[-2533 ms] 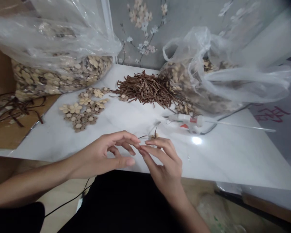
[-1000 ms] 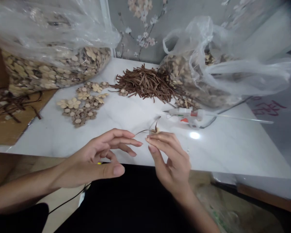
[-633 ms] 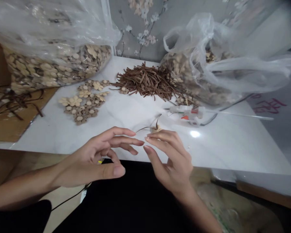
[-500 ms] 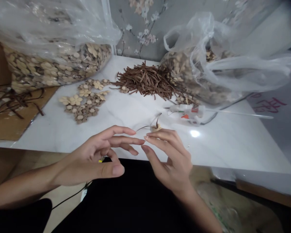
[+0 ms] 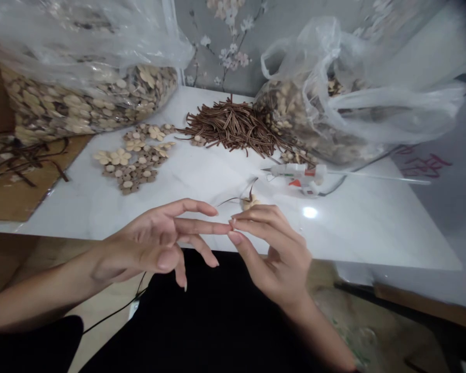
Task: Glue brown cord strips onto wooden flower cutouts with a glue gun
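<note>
My left hand point(image 5: 155, 241) is held palm up at the table's front edge, fingers spread and nothing in them. My right hand point(image 5: 277, 246) comes in from the right, its thumb and fingers pinching the tip of my left middle finger point(image 5: 204, 227). Anything smaller between those fingertips does not show. Just beyond the right hand a pale flower-shaped piece point(image 5: 250, 201) with thin brown strips point(image 5: 236, 199) lies on the table, partly hidden by the fingers. A glue gun point(image 5: 299, 175) with a long clear glue stick rests behind it, nozzle to the left.
A pile of brown strips point(image 5: 231, 124) lies at the table's back. Loose flower pieces and round discs point(image 5: 134, 168) are at left. Large clear bags of pieces stand at back left point(image 5: 85, 106) and back right point(image 5: 295, 109). Cardboard with dark strips point(image 5: 23, 171) is at far left.
My right fingertips have closed onto my left middle fingertip. My left hand has turned, its thumb drawing back and its lower fingers spreading downward. The things on the table have stayed put.
</note>
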Demonstrator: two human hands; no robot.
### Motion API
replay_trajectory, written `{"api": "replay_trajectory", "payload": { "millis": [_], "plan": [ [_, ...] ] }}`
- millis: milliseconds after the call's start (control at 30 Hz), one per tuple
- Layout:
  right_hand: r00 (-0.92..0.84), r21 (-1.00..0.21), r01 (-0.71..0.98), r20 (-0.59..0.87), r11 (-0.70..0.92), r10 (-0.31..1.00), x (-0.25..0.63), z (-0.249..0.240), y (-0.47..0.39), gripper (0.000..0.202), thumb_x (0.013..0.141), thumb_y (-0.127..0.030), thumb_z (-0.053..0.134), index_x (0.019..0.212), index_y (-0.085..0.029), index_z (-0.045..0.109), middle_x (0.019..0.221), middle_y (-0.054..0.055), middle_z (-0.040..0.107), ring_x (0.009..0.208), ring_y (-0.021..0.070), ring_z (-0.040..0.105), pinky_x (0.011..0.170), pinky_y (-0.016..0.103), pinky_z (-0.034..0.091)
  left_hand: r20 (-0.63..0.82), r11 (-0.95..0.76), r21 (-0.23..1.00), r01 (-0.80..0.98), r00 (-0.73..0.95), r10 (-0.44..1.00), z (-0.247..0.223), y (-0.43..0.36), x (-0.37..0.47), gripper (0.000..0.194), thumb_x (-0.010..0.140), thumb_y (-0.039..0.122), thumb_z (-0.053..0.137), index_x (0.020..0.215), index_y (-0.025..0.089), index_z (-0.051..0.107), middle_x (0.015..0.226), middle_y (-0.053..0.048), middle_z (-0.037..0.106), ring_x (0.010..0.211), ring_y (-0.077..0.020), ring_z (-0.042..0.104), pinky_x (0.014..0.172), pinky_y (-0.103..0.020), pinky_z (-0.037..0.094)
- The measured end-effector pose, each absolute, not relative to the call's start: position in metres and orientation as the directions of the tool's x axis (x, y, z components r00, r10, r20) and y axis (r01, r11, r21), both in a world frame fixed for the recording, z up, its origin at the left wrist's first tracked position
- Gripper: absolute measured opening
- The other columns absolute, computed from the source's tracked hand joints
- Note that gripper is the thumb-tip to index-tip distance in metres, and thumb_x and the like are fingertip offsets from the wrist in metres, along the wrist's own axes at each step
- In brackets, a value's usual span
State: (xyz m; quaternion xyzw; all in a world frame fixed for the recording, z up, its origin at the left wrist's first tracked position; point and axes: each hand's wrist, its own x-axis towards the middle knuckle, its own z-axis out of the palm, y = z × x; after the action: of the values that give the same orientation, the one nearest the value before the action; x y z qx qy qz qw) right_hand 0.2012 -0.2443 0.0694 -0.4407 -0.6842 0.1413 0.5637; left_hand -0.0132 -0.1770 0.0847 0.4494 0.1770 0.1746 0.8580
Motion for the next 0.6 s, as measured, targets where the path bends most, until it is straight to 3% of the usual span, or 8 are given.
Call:
{"api": "replay_trajectory", "payload": {
  "millis": [200,400,600],
  "plan": [
    [-0.159,-0.524,0.604,0.660,0.601,0.734,0.211,0.069,-0.242,0.020,0.077,-0.002,0.069,0.093,-0.014,0.069,0.091,0.008,0.072,0.085,0.0194,0.062,0.075,0.038,0.054,-0.216,0.389,0.921,0.002,0.834,0.507,0.090,-0.182,-0.018,0.065,0.082,0.029,0.073,0.139,0.028,0.041,0.144,-0.018,0.052,0.114,-0.0285,0.063,0.073,-0.028,0.057],
    [-0.480,-0.272,0.692,0.518,0.669,0.708,0.223,0.075,-0.235,0.007,0.087,-0.012,0.062,0.090,-0.012,0.068,0.086,0.006,0.071,0.078,0.0182,0.062,0.067,0.035,0.047,-0.453,0.537,0.819,0.203,0.802,0.388,0.101,-0.176,-0.013,0.072,0.083,0.032,0.071,0.142,0.030,0.030,0.146,-0.018,0.048,0.120,-0.0292,0.059,0.071,-0.030,0.059],
    [-0.608,-0.168,0.684,0.407,0.710,0.682,0.225,0.081,-0.228,0.016,0.091,-0.013,0.055,0.082,-0.014,0.068,0.077,0.004,0.067,0.072,0.0166,0.059,0.065,0.033,0.044,-0.436,0.615,0.769,0.174,0.847,0.305,0.092,-0.163,-0.011,0.074,0.086,0.031,0.067,0.147,0.029,0.023,0.143,-0.020,0.050,0.114,-0.0291,0.063,0.068,-0.030,0.061]
  ]
}}
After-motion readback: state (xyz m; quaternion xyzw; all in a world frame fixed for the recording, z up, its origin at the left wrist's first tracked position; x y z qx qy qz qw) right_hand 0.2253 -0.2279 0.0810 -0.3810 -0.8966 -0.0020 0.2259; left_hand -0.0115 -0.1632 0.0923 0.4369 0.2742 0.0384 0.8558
